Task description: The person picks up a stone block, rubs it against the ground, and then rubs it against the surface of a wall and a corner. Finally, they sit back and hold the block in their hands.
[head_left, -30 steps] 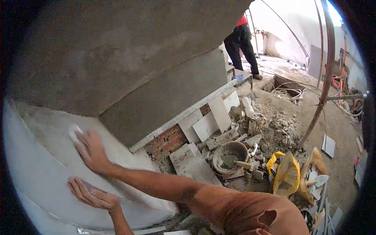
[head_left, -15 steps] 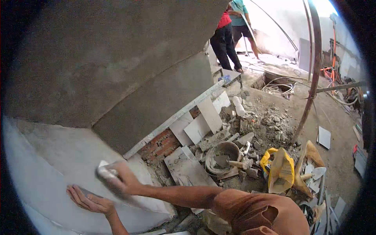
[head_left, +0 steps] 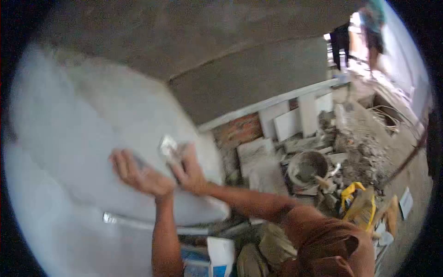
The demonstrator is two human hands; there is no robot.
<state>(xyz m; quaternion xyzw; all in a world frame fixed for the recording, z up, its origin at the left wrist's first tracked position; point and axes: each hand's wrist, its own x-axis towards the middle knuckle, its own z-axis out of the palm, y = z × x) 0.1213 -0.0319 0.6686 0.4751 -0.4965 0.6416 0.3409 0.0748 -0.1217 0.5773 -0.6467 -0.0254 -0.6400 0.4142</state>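
My left hand is held palm up in front of the pale, smooth wall surface. Its fingers are stretched out, and a grey patch shows between them and the thumb. Just to the right, my right hand is closed around a small tool with a shiny metal end, which is blurred by motion. The tool's metal end points up toward the pale surface. My two wrists come close together in this view.
A mortar bucket stands among rubble, beside leaning tiles and a yellow-edged bag. A pale strip runs below my hands, above a blue-and-white package. Dark plastered wall rises ahead. People stand at the far right.
The view has swung left, so the bucket and rubble sit farther right. Both hands have moved up against the pale surface. The strip and blue-and-white package now show below.
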